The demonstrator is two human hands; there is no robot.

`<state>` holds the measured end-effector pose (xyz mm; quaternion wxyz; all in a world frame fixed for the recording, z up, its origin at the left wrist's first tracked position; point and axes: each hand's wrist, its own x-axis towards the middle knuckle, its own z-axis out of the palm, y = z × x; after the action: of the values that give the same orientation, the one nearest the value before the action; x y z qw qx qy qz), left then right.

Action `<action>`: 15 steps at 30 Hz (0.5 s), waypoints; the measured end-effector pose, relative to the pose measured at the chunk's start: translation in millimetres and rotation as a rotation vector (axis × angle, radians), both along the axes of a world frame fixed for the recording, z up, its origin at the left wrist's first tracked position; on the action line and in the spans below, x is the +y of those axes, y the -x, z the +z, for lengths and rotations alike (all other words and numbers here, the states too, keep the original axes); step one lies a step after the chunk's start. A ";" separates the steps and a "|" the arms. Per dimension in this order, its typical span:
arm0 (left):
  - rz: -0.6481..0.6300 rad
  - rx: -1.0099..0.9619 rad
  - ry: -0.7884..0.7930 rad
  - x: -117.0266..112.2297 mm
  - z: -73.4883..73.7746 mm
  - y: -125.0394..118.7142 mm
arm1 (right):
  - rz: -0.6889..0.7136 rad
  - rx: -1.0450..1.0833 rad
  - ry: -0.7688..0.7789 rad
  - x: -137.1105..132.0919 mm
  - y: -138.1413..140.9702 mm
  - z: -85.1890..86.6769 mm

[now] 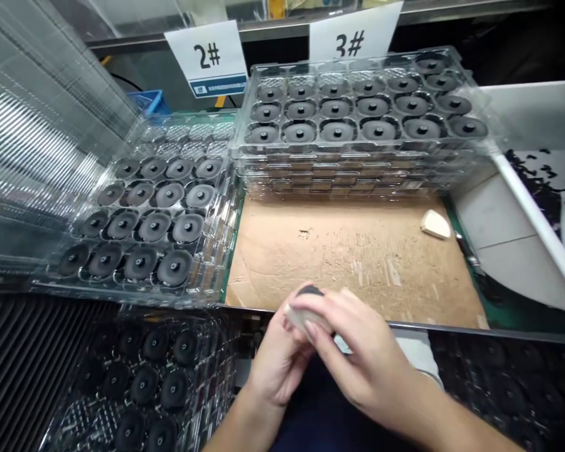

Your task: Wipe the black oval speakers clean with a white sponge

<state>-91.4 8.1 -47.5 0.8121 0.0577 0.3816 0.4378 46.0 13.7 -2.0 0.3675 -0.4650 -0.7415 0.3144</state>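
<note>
My left hand [279,359] and right hand [365,349] pinch a small round black-and-cream disc [308,314] closely; looks light, stiff, best held by the rim

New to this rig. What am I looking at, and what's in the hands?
This is one camera worn on a person's head, looking down at their bare hands. The left hand and right hand together hold a small dark-topped piece, partly hidden by the fingers. Ahead is a cardboard sheet with a pale wedge on it. Beside and behind it are clear plastic trays of round black parts, plus a tray stack below a card marked 3#.
</note>
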 end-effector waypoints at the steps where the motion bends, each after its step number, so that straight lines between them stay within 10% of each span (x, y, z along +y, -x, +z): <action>1: -0.005 0.030 -0.002 0.4 2.5 -2.9 | 0.063 -0.009 0.053 -1.7 -0.3 5.2; 7: -0.101 0.110 -0.092 0.3 16.1 -16.8 | -0.073 0.022 -0.131 1.7 -10.4 5.9; 11: -0.131 0.062 -0.080 0.6 22.7 -18.6 | 0.086 0.063 0.007 -19.4 -38.1 7.1; 15: -0.179 0.016 -0.051 0.3 24.3 -29.7 | -0.152 -0.152 -0.012 -28.5 -61.0 14.5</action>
<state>-61.6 8.4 -23.3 0.8432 0.1155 0.3700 0.3727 107.0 -14.8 12.5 0.3358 -0.5401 -0.7317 0.2451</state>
